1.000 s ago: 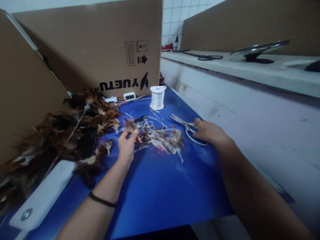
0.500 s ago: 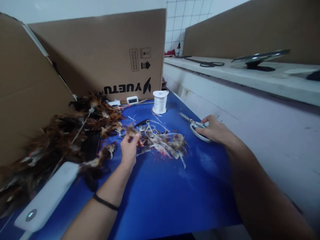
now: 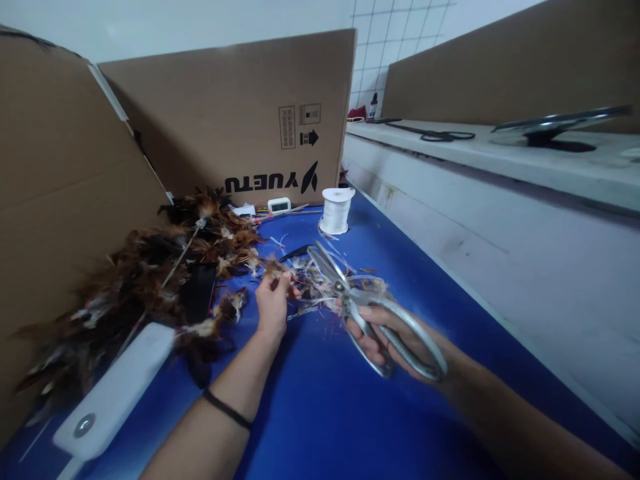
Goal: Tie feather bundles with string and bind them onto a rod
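Note:
My left hand (image 3: 273, 303) pinches a small brown feather tuft (image 3: 273, 268) at the left edge of a heap of feather bits and clear ribbon scraps (image 3: 313, 283). In my right hand (image 3: 373, 330) is a pair of silver scissors (image 3: 343, 287), raised above the table, with the blades parted and pointing up and left. Fingers wrap around the lower handle while the other handle loop lies across the palm. The scissors hide part of the heap. Behind it stands a spool of white ribbon (image 3: 336, 212).
Brown feather bundles on sticks (image 3: 135, 267) fill the left of the blue table (image 3: 320, 413). A white device (image 3: 117, 393) stands in front of them. A small digital display (image 3: 279, 206) and a cardboard box (image 3: 225, 120) are behind. Black scissors (image 3: 445, 136) lie on the right ledge.
My right hand has lifted the scissors off the table at the right and brought them left over the heap. My left hand keeps its pinch. The camera view has shifted slightly.

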`<action>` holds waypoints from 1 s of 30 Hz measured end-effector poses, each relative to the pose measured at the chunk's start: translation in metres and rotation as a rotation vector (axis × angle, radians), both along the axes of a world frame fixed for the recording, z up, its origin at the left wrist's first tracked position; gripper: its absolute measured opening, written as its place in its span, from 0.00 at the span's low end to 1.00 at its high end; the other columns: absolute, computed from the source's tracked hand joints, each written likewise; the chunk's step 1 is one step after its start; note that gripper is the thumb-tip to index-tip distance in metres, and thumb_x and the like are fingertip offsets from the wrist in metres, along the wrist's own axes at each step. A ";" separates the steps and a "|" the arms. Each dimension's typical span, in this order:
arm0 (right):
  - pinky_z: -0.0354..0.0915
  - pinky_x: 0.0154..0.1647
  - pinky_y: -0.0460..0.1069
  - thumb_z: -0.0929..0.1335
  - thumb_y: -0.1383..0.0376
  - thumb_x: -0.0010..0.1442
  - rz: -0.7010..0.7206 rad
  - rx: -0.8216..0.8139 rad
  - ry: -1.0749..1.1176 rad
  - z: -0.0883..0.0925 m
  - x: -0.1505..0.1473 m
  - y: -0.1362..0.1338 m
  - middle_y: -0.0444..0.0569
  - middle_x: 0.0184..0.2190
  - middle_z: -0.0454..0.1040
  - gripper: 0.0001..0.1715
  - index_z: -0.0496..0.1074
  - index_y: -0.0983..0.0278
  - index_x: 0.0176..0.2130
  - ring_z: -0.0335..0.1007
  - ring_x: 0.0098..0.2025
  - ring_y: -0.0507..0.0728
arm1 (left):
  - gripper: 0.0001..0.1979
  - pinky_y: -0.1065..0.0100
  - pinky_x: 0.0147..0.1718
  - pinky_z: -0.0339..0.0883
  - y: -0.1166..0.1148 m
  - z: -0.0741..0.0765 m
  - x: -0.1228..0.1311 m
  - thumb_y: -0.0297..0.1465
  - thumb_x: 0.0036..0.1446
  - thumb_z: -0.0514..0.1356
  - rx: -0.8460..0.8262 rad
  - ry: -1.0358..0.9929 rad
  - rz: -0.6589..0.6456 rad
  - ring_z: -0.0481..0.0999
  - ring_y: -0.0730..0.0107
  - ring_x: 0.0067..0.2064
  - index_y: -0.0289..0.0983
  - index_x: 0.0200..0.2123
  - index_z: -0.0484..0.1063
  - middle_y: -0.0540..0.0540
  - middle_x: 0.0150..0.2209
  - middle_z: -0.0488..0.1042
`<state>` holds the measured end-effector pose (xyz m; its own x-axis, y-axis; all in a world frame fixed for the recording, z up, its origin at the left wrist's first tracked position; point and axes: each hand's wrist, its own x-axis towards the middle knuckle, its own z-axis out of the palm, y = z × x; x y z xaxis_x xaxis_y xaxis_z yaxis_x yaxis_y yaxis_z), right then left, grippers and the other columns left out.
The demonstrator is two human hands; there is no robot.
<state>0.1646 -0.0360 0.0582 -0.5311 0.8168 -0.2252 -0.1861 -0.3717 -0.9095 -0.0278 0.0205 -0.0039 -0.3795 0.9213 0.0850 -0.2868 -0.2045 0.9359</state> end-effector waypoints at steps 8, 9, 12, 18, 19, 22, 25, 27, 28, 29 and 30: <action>0.59 0.16 0.42 0.67 0.47 0.49 0.095 -0.265 0.024 -0.026 -0.015 -0.023 0.40 0.24 0.64 0.22 0.62 0.60 0.36 0.56 0.19 0.46 | 0.13 0.73 0.19 0.63 0.003 0.002 -0.002 0.37 0.45 0.62 0.028 0.020 0.099 0.66 0.79 0.20 0.32 0.29 0.68 0.51 0.23 0.69; 0.58 0.16 0.42 0.67 0.47 0.49 0.110 -0.286 0.018 -0.028 -0.017 -0.024 0.41 0.24 0.64 0.22 0.62 0.60 0.35 0.56 0.18 0.46 | 0.13 0.74 0.19 0.63 0.003 0.002 -0.002 0.37 0.45 0.62 0.026 0.034 0.122 0.66 0.79 0.20 0.32 0.28 0.69 0.51 0.22 0.68; 0.57 0.16 0.42 0.66 0.45 0.50 0.113 -0.328 0.017 -0.029 -0.020 -0.025 0.41 0.23 0.64 0.23 0.62 0.60 0.35 0.56 0.18 0.46 | 0.12 0.74 0.20 0.63 0.004 0.001 -0.002 0.37 0.46 0.61 0.039 0.085 0.169 0.65 0.78 0.21 0.32 0.27 0.69 0.51 0.21 0.67; 0.57 0.16 0.42 0.64 0.48 0.54 0.081 -0.369 0.112 -0.030 -0.021 -0.019 0.42 0.23 0.64 0.20 0.63 0.61 0.35 0.57 0.19 0.46 | 0.12 0.73 0.22 0.64 -0.001 0.001 0.003 0.37 0.47 0.61 0.064 0.194 0.171 0.66 0.77 0.22 0.33 0.27 0.70 0.52 0.19 0.67; 0.57 0.17 0.42 0.63 0.48 0.54 0.079 -0.371 0.125 -0.030 -0.021 -0.018 0.42 0.23 0.64 0.20 0.63 0.62 0.35 0.57 0.18 0.46 | 0.12 0.73 0.22 0.64 -0.002 0.001 0.004 0.38 0.47 0.60 0.064 0.210 0.163 0.67 0.76 0.23 0.33 0.28 0.70 0.51 0.20 0.68; 0.56 0.17 0.42 0.63 0.47 0.55 0.057 -0.377 0.145 -0.030 -0.023 -0.016 0.42 0.22 0.64 0.21 0.64 0.63 0.34 0.56 0.18 0.46 | 0.12 0.72 0.23 0.66 -0.006 0.001 0.008 0.38 0.48 0.60 0.063 0.245 0.130 0.70 0.74 0.25 0.33 0.29 0.70 0.50 0.22 0.70; 0.55 0.16 0.42 0.63 0.47 0.54 0.006 -0.380 0.147 -0.029 -0.025 -0.016 0.41 0.21 0.63 0.21 0.63 0.62 0.36 0.55 0.18 0.46 | 0.12 0.72 0.24 0.67 -0.009 0.001 0.013 0.38 0.48 0.60 0.063 0.257 0.102 0.71 0.73 0.26 0.33 0.29 0.71 0.49 0.24 0.71; 0.54 0.15 0.41 0.63 0.48 0.54 -0.015 -0.388 0.156 -0.029 -0.026 -0.016 0.40 0.21 0.62 0.21 0.63 0.62 0.36 0.54 0.17 0.46 | 0.12 0.71 0.24 0.67 -0.011 0.001 0.015 0.38 0.48 0.60 0.060 0.251 0.085 0.71 0.73 0.26 0.33 0.30 0.71 0.49 0.24 0.72; 0.54 0.15 0.41 0.63 0.47 0.54 -0.019 -0.391 0.162 -0.029 -0.026 -0.017 0.40 0.20 0.62 0.21 0.63 0.62 0.35 0.54 0.17 0.46 | 0.12 0.71 0.25 0.67 -0.012 0.001 0.016 0.38 0.48 0.60 0.057 0.246 0.078 0.72 0.72 0.26 0.33 0.30 0.71 0.49 0.24 0.72; 0.53 0.14 0.41 0.63 0.47 0.54 -0.019 -0.394 0.166 -0.030 -0.026 -0.017 0.40 0.20 0.62 0.21 0.63 0.62 0.35 0.53 0.17 0.46 | 0.12 0.70 0.25 0.68 -0.012 0.001 0.017 0.38 0.48 0.60 0.053 0.242 0.072 0.72 0.72 0.27 0.33 0.30 0.71 0.49 0.24 0.72; 0.53 0.14 0.41 0.63 0.47 0.54 -0.016 -0.394 0.162 -0.031 -0.026 -0.017 0.40 0.20 0.62 0.21 0.63 0.62 0.35 0.53 0.16 0.45 | 0.12 0.70 0.25 0.68 -0.013 0.001 0.018 0.38 0.48 0.60 0.048 0.239 0.067 0.72 0.72 0.27 0.33 0.30 0.71 0.49 0.24 0.72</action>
